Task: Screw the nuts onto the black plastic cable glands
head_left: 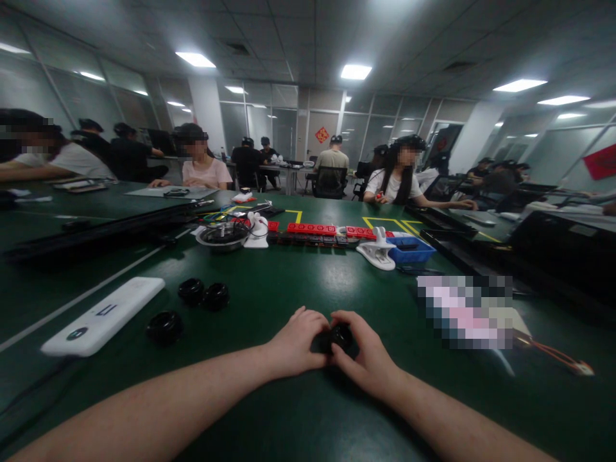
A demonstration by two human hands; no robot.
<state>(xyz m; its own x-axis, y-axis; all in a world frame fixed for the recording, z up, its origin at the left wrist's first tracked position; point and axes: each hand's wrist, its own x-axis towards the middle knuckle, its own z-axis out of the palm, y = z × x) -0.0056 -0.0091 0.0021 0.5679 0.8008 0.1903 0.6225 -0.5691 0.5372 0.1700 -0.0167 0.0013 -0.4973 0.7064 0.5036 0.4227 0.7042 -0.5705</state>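
Near the middle of the green table (269, 282), my right hand (368, 353) curls its fingers and thumb around a black ring-shaped part (341, 335). My left hand (298, 340) meets it from the other side, its fingers bent and pressed against something dark between the hands. Whether that dark piece is separate from the ring-shaped part cannot be made out. Left of my hands lie similar black round parts: one (191, 290) beside another (216, 296), and a third (164, 327) closer to me.
A white power bank (103, 317) with a cable lies left. Beyond are a metal bowl (222, 235), red power strips (312, 229), a white clamp (378, 250) and a blue bin (411, 250). A blurred-out packet (462, 314) lies right. People sit at surrounding tables.
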